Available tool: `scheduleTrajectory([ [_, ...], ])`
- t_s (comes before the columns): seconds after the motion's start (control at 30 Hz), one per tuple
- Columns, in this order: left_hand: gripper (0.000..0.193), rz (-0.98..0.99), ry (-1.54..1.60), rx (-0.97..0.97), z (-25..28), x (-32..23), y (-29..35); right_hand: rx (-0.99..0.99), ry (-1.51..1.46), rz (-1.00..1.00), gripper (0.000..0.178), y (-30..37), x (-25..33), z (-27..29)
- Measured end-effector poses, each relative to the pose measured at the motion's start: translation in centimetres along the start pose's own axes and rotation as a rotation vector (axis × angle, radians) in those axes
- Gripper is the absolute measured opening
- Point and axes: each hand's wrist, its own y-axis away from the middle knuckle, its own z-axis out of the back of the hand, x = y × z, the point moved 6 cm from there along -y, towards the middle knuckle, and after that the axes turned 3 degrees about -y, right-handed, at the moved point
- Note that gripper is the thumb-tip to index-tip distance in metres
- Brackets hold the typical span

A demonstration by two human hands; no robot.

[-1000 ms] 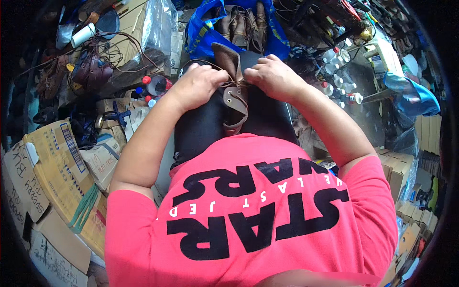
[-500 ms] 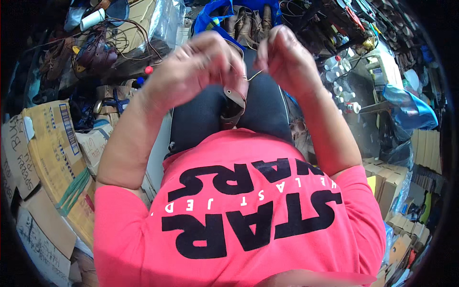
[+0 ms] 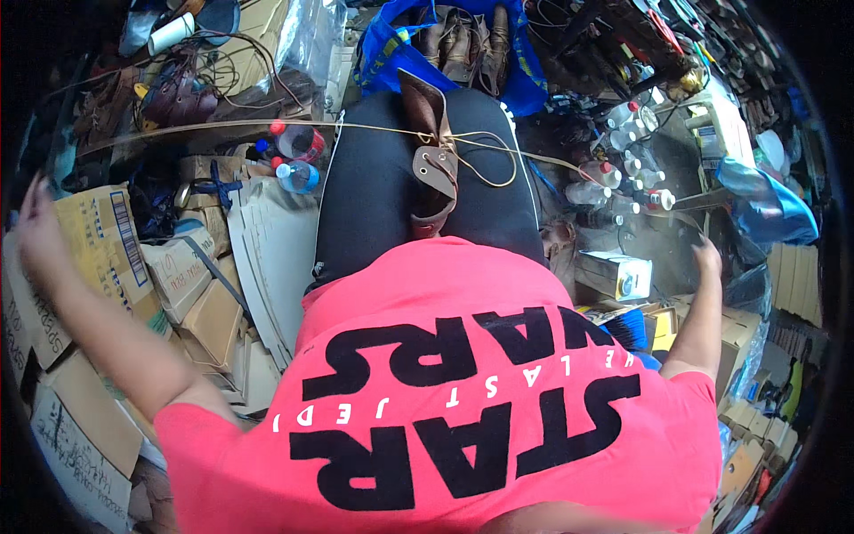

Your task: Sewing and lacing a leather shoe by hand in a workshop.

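Observation:
A brown leather shoe upper [image 3: 434, 169] with metal eyelets stands between my thighs, its far flap rising toward my knees. Pale waxed thread [image 3: 382, 128] passes through its middle and crosses out to both sides, with a loose loop over my right thigh. At the far left, my left hand [image 3: 40, 231] is stretched out with fingers pinched, where the thread's left run leads. My right hand [image 3: 707, 256] is out at the far right, fingers drawn together and small in view, on the side where the other run goes. The thread's very ends are too thin to see.
A blue bag [image 3: 525, 89] of brown leather shoes stands beyond my knees. Several plastic bottles [image 3: 627, 133] are at the right, near a small white box [image 3: 614, 274]. Cardboard boxes [image 3: 209, 320] are stacked at the left, beside a blue-tinted bottle [image 3: 298, 176].
Both hands have swung from close together above the shoe upper out to opposite sides, drawing the thread out long. The upper stays between my thighs.

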Motion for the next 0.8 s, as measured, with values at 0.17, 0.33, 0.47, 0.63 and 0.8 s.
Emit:
scheduleTrajectory([
  [0.17,0.041,-0.414,0.866,0.734,-14.3,-16.2,15.6,0.036,-0.842,1.096,0.046,11.1,23.3,-0.8],
  [0.33,0.034,-0.379,0.959,1.065,-17.3,-23.2,24.3,0.1,-0.935,1.174,0.027,21.2,34.4,2.3],
  [0.47,0.016,-0.218,0.884,1.143,-17.8,-21.9,22.9,0.166,-0.846,1.157,0.014,22.1,34.7,3.7],
  [0.63,0.018,0.043,0.906,0.844,-18.7,-10.1,15.9,-0.149,-0.755,0.961,0.012,17.7,30.6,4.2],
  [0.8,0.021,0.245,0.899,0.7,-20.7,0.7,14.3,-0.139,-0.76,1.122,0.012,16.0,29.6,3.2],
])
